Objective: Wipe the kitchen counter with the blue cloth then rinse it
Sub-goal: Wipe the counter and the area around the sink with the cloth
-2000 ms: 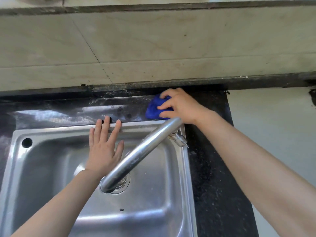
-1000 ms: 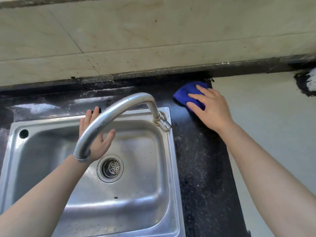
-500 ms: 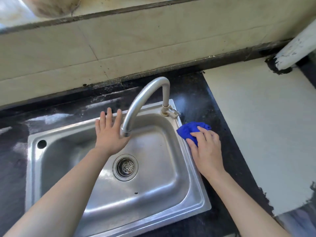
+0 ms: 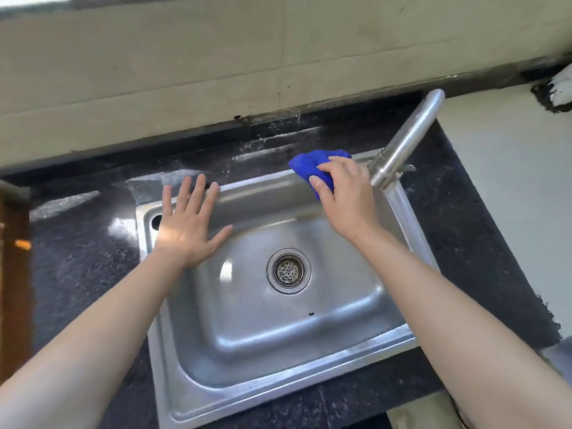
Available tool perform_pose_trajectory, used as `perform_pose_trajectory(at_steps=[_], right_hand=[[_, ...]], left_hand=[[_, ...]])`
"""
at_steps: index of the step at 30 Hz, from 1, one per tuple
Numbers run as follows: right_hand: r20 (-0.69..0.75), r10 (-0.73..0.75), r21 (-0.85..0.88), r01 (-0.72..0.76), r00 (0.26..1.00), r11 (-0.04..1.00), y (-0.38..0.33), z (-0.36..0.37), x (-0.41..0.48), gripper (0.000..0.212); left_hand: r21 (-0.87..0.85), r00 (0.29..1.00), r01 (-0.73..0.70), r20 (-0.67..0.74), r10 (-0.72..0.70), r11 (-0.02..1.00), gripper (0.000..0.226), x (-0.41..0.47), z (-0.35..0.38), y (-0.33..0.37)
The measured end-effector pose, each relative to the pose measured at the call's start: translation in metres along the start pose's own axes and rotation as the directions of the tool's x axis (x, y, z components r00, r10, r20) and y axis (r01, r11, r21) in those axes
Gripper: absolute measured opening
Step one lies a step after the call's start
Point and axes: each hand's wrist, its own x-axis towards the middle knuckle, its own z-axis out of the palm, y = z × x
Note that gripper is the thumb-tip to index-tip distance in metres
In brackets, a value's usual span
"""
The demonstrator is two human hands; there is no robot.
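— What's nearest?

— Two bare forearms reach in from the bottom edge, over a steel sink [image 4: 278, 388] set into a black speckled counter [image 4: 77, 274].

— What's in the sink?

— A round drain [image 4: 288, 270] with a perforated strainer sits in the middle of the floor. There is a small dark speck [image 4: 311, 313] nearer the front, just right of the drain. Otherwise I see bare metal with bright glare on it.

— And the left hand [image 4: 188, 230]?

— It's flat and palm down over the sink's back left corner, with the grip spread wide and holding nothing. The fingertips reach the back rim, and the palm partly covers a round hole [image 4: 156, 222] in that corner. I cannot tell whether it presses on the metal.

— And the right hand [image 4: 346, 199]?

— It's further back and to the right. Its grip is curled round the blue cloth [image 4: 309, 165], pinching it into a bunch.

— So where is the cloth?

— At the sink's back rim, just left of the tap's base. One end sticks out past the fingers toward the strip of counter behind.

— And the tap [image 4: 408, 137]?

— It rises from the back right corner of the rim and slants back and to the right, so its spout is over the counter and not the basin.

— What's beyond that?

— Pale shiny streaks on the counter behind the sink, then a beige tiled wall [image 4: 216, 57].
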Motion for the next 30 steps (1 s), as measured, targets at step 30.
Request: perform_pose_trajectory(at_steps=[30], right_hand=[[-0.256,0.428,-0.260,-0.488,0.867,0.833,0.022,0.078,0.120,0.047]], left_hand=[[-0.111,0.995,0.057,-0.070,-0.065,0.992,0.101,0.030,0.014,-0.024]])
